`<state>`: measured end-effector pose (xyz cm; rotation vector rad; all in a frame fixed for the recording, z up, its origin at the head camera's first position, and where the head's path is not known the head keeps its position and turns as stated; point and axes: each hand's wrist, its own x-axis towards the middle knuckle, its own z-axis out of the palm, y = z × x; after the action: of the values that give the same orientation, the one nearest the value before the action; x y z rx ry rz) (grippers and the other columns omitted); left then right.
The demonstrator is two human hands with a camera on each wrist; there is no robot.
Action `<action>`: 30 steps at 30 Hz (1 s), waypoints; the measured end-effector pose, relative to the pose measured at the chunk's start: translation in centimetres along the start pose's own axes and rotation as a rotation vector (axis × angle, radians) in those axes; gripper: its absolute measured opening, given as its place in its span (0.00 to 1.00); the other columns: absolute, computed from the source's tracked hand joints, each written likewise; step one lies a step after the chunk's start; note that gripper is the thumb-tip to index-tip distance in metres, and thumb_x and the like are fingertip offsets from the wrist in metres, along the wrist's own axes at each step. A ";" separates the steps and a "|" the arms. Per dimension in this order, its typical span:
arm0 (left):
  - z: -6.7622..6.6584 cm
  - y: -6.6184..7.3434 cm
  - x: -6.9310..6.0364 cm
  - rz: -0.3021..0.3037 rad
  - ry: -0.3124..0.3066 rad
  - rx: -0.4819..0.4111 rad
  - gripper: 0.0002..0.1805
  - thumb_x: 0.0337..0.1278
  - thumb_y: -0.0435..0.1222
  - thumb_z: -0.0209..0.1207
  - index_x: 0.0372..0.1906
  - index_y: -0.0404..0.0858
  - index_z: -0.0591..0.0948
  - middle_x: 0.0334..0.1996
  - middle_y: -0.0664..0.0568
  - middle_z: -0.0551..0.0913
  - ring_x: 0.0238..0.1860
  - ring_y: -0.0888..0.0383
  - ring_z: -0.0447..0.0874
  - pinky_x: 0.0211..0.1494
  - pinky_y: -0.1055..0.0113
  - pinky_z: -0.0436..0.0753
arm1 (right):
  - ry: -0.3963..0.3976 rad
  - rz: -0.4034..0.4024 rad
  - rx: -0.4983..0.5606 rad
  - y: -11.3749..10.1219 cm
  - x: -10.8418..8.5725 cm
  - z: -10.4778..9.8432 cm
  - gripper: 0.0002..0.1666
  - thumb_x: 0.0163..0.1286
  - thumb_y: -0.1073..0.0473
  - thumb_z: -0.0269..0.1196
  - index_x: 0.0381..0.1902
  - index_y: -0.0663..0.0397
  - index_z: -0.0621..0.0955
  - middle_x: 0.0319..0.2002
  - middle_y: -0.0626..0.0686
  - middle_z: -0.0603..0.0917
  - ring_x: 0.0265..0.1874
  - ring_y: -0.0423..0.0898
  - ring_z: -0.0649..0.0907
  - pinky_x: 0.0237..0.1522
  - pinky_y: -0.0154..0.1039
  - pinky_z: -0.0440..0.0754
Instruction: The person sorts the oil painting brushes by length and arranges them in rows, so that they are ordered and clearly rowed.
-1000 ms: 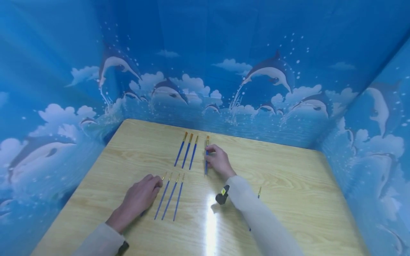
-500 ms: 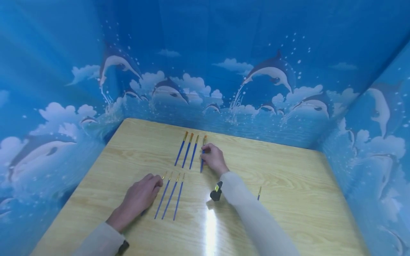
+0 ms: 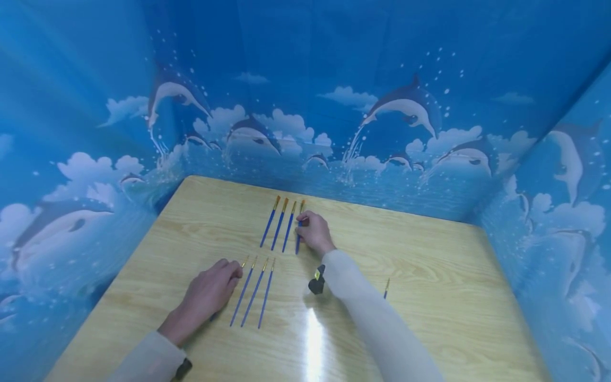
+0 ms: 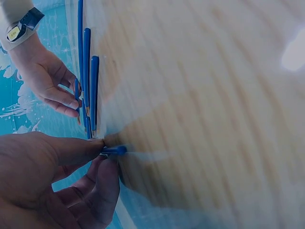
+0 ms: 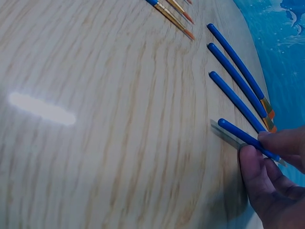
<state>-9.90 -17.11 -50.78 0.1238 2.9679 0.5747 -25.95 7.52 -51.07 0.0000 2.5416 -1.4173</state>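
My right hand (image 3: 317, 233) pinches a paintbrush (image 5: 232, 130) by its blue handle, bristles pointing to the table's far edge. Its handle end is slightly above the wood, with a shadow under it in the right wrist view. Just left of it lie three similar brushes, one of them this flat brush (image 3: 279, 225), roughly parallel. Nearer to me, my left hand (image 3: 205, 291) holds another blue brush (image 4: 114, 150) between thumb and fingers, most of it hidden under the hand. Three thin brushes, among them this middle one (image 3: 254, 293), lie beside that hand.
Another thin brush (image 3: 386, 286) lies to the right, partly covered by my right sleeve (image 3: 367, 307). The wooden table (image 3: 444, 254) ends at a blue dolphin-print curtain (image 3: 286, 79) at the back and sides. Light glares on the tabletop near the middle.
My right hand has moved left with its paintbrush, bringing it closer to the far row of three. The left hand has stayed in place.
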 end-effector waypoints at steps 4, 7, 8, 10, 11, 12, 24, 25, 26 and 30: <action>0.0 0.0 0.0 -0.001 -0.002 0.001 0.07 0.73 0.34 0.66 0.50 0.45 0.85 0.41 0.53 0.82 0.36 0.59 0.80 0.40 0.60 0.84 | 0.001 -0.011 -0.026 -0.2 0.1 0.3 0.18 0.73 0.71 0.69 0.59 0.61 0.84 0.56 0.63 0.86 0.43 0.53 0.90 0.39 0.35 0.92; -0.1 0.0 0.1 -0.006 -0.006 0.006 0.07 0.73 0.34 0.66 0.50 0.45 0.85 0.41 0.53 0.82 0.36 0.59 0.79 0.40 0.61 0.83 | 0.006 -0.012 -0.042 -0.4 0.1 0.4 0.18 0.73 0.71 0.69 0.59 0.62 0.83 0.55 0.63 0.86 0.41 0.52 0.90 0.38 0.35 0.92; -0.1 0.1 0.1 -0.009 -0.008 0.007 0.07 0.73 0.34 0.66 0.50 0.45 0.85 0.41 0.53 0.82 0.36 0.59 0.79 0.39 0.61 0.83 | 0.010 -0.010 -0.050 -0.5 0.1 0.5 0.19 0.73 0.71 0.69 0.60 0.62 0.83 0.55 0.63 0.86 0.41 0.52 0.90 0.38 0.35 0.92; -0.1 0.1 0.1 -0.014 -0.009 0.004 0.07 0.73 0.34 0.66 0.50 0.45 0.85 0.41 0.53 0.82 0.35 0.59 0.79 0.39 0.62 0.82 | 0.017 -0.001 -0.061 -0.7 0.1 0.6 0.19 0.73 0.71 0.69 0.60 0.62 0.83 0.54 0.62 0.85 0.41 0.52 0.89 0.38 0.35 0.92; -0.1 0.1 0.1 -0.015 -0.009 0.003 0.07 0.73 0.34 0.66 0.50 0.45 0.85 0.41 0.53 0.82 0.35 0.59 0.79 0.39 0.62 0.82 | 0.019 0.005 -0.067 -0.8 0.0 0.6 0.18 0.73 0.71 0.69 0.60 0.61 0.84 0.54 0.62 0.85 0.41 0.52 0.89 0.39 0.35 0.92; -0.1 0.1 0.1 -0.015 -0.010 0.001 0.07 0.73 0.34 0.66 0.50 0.45 0.85 0.41 0.53 0.82 0.35 0.59 0.79 0.39 0.62 0.82 | 0.022 0.011 -0.073 -0.9 0.0 0.6 0.18 0.73 0.71 0.69 0.60 0.61 0.84 0.54 0.62 0.85 0.41 0.52 0.89 0.39 0.35 0.92; -0.2 0.2 -0.1 0.003 -0.002 -0.009 0.07 0.73 0.33 0.66 0.50 0.45 0.85 0.40 0.53 0.82 0.34 0.59 0.78 0.38 0.62 0.82 | 0.029 0.024 -0.110 -0.9 0.1 0.7 0.17 0.75 0.69 0.69 0.59 0.60 0.85 0.55 0.62 0.85 0.43 0.52 0.90 0.40 0.36 0.92; -0.2 0.1 -0.1 0.004 -0.003 -0.010 0.07 0.73 0.33 0.65 0.50 0.45 0.85 0.40 0.53 0.82 0.34 0.59 0.78 0.38 0.62 0.82 | 0.030 0.022 -0.106 -0.8 0.1 0.7 0.17 0.75 0.69 0.68 0.59 0.60 0.85 0.55 0.61 0.85 0.43 0.52 0.90 0.41 0.36 0.92; -0.2 0.1 -0.1 0.005 -0.005 -0.010 0.07 0.73 0.33 0.65 0.50 0.45 0.85 0.41 0.53 0.82 0.34 0.59 0.78 0.38 0.61 0.82 | 0.030 0.020 -0.102 -0.8 0.0 0.7 0.16 0.75 0.69 0.68 0.59 0.60 0.85 0.54 0.61 0.85 0.42 0.52 0.90 0.41 0.36 0.92; -0.2 0.1 -0.1 0.002 -0.008 -0.018 0.07 0.73 0.33 0.65 0.51 0.44 0.85 0.41 0.53 0.82 0.35 0.59 0.79 0.39 0.61 0.83 | 0.028 0.006 -0.074 -0.6 -0.1 0.7 0.15 0.76 0.68 0.68 0.59 0.61 0.84 0.53 0.61 0.85 0.42 0.52 0.90 0.41 0.37 0.93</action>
<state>-9.82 -17.14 -50.55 0.1266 2.9546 0.5989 -25.76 6.59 -50.89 0.0148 2.6127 -1.3293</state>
